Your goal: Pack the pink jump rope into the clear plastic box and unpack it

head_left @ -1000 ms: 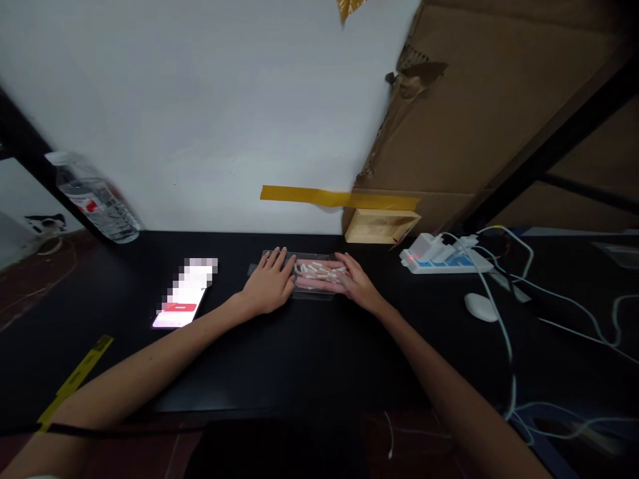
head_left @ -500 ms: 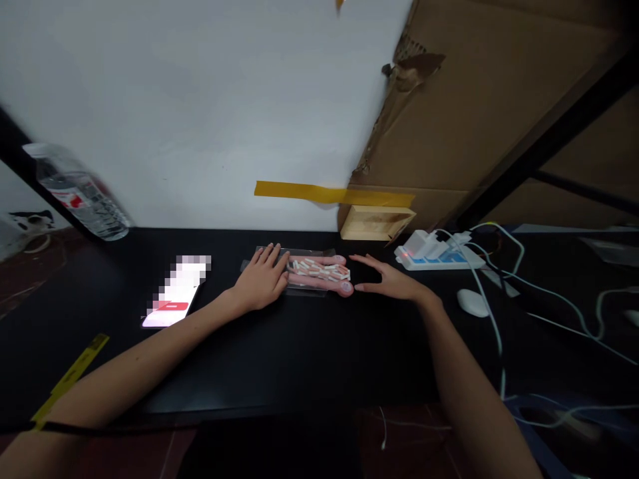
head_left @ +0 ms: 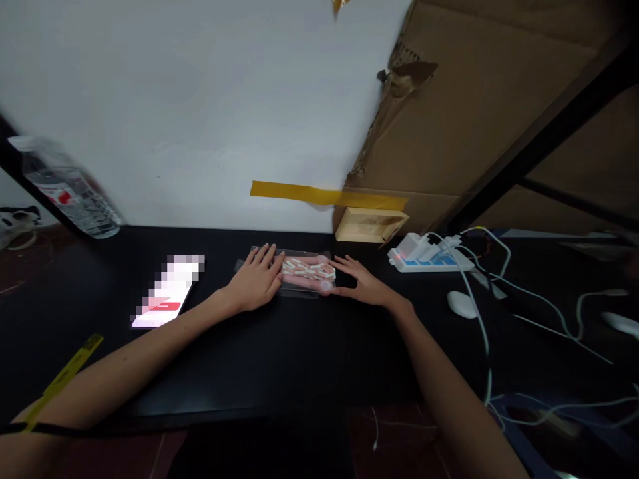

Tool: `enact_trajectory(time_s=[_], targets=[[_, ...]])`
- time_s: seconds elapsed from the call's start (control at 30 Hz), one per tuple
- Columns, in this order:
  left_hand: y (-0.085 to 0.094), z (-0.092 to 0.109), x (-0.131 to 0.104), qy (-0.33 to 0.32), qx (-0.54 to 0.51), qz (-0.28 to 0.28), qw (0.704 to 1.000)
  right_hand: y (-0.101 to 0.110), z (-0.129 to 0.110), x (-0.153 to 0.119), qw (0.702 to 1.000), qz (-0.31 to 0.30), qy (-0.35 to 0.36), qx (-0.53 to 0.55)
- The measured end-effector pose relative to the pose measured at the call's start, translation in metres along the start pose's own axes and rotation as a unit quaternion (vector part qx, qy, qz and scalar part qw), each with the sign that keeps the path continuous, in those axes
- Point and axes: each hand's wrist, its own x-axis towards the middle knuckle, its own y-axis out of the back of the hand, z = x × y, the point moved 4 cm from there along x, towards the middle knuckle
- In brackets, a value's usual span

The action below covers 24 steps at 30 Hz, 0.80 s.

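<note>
A pink-and-white beaded skipping rope point(head_left: 308, 270) with two pink handles lies inside a clear plastic bag point(head_left: 299, 294) on the black table. The round handle ends point to the right, at the bag's right end. My left hand point(head_left: 255, 279) rests flat over the left part of the bag, fingers spread, hiding what lies beneath. At the right end is my right hand point(head_left: 367, 285), its thumb and fingers apart. The thumb tip reaches the near handle's end and the fingertips are close to the far one.
A lit phone point(head_left: 170, 293) lies left on the table point(head_left: 224, 372), a water bottle point(head_left: 74, 193) behind it. A shallow wooden box point(head_left: 372, 225) leans at the back wall. Right are a power strip point(head_left: 429, 256), a white mouse point(head_left: 462, 304) and loose cables point(head_left: 486, 359).
My right hand has moved left against the handle ends. The skipping rope has slid left, further into the bag. My left hand stays on the bag, and the whole view has shifted slightly.
</note>
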Motion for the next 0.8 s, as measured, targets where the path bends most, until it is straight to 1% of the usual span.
enact_trajectory(time_s=[0.2,0.33,0.47,0.63,0.8], targets=[[0.001,0.003,0.000,0.002,0.027,-0.006,1.000,-0.003,-0.012,0.000,1.000,-0.011,-0.003,-0.013],[0.002,0.006,0.001,0.008,0.039,-0.015,0.999,-0.005,-0.017,0.001,1.000,-0.006,0.015,-0.005],[0.003,0.010,0.003,0.004,0.023,-0.021,1.000,-0.011,-0.019,0.010,0.999,-0.008,0.026,-0.019],[0.002,0.011,0.009,-0.001,0.004,-0.027,1.000,-0.019,-0.028,0.026,0.999,0.012,0.019,-0.027],[0.002,0.009,0.010,0.005,-0.008,-0.027,1.000,-0.022,-0.029,0.030,0.999,0.024,0.015,-0.040]])
